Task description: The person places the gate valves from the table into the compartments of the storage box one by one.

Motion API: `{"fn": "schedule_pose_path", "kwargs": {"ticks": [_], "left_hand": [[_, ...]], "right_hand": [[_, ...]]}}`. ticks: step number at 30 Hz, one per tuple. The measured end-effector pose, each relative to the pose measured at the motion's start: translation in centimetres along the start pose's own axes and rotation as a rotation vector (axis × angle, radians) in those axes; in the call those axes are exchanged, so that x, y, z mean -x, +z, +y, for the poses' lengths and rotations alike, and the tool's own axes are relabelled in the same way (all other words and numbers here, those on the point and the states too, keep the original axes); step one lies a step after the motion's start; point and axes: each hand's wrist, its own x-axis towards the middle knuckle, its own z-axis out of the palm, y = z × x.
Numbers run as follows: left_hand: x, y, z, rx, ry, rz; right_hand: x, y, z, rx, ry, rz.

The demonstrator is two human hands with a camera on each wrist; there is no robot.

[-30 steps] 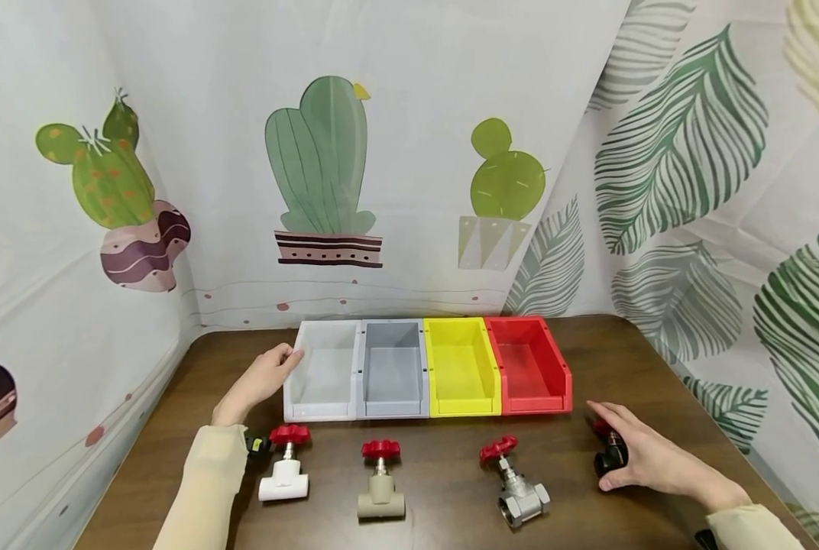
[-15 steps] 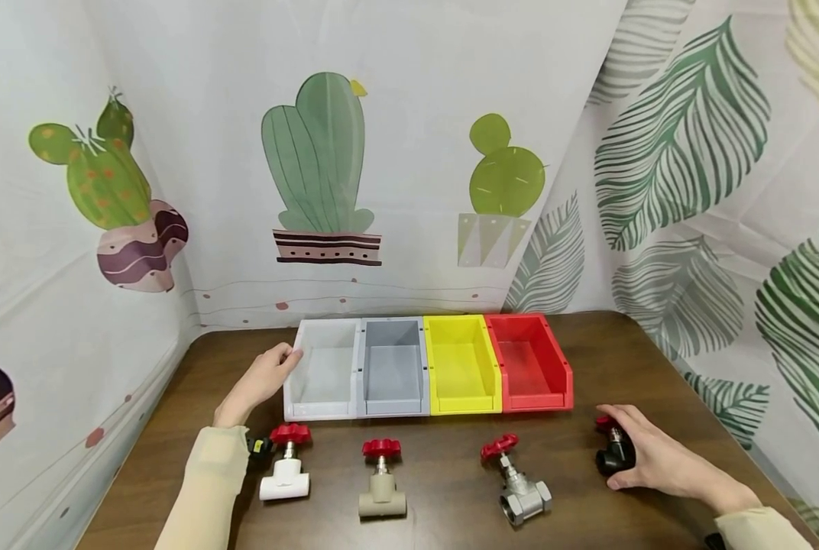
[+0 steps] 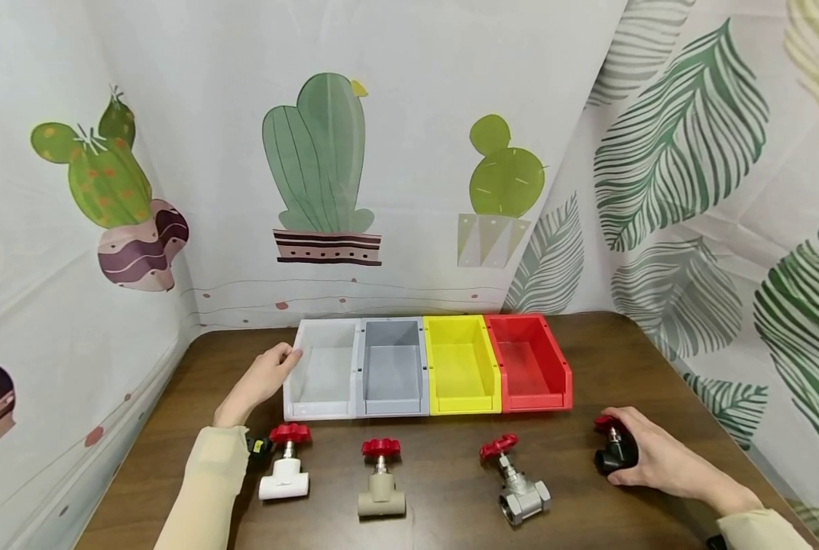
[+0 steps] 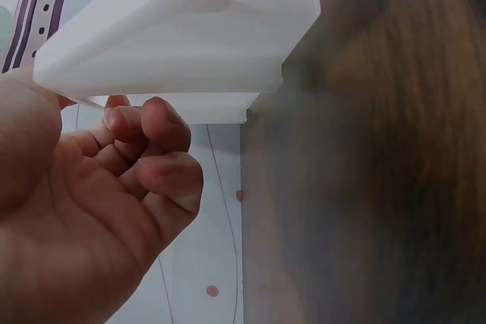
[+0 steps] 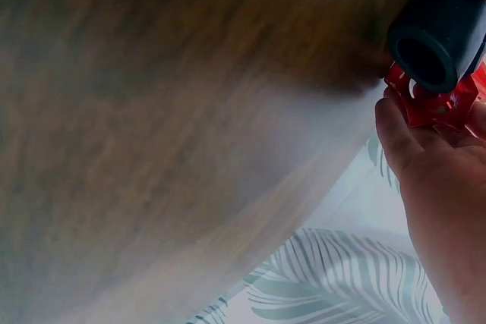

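On the left, my left hand (image 3: 263, 376) holds the side rim of the white bin (image 3: 323, 410), its fingers curled in the left wrist view. My right hand (image 3: 660, 454) grips a black valve (image 3: 613, 457) with a red handwheel on the right of the table. In the right wrist view, fingers lie against the red handwheel (image 5: 425, 108), and the thumb is near the black pipe body (image 5: 437, 32). Three more red-handled valves lie in front of the bins: a white one (image 3: 284, 483), a tan one (image 3: 382, 500) and a silver metal one (image 3: 522, 496).
Right of the white bin, a grey bin (image 3: 392, 406), a yellow bin (image 3: 464, 405) and a red bin (image 3: 536, 402) stand joined in a row. The brown table (image 3: 444, 466) ends at a printed curtain (image 3: 423, 153) behind and along the sides.
My right hand has closed in around the black valve and shifted slightly right, with the valve moving a little too. My left hand has stayed on the white bin.
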Motion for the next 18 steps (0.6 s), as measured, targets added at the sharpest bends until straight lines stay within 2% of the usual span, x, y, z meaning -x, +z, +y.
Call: {"fn": "schedule_pose_path", "kwargs": {"ticks": [18], "left_hand": [[0.0,0.2,-0.4,0.008,-0.006,0.011]], "right_hand": [[-1.5,-1.7,-0.5,0.06,0.005,0.036]]}}
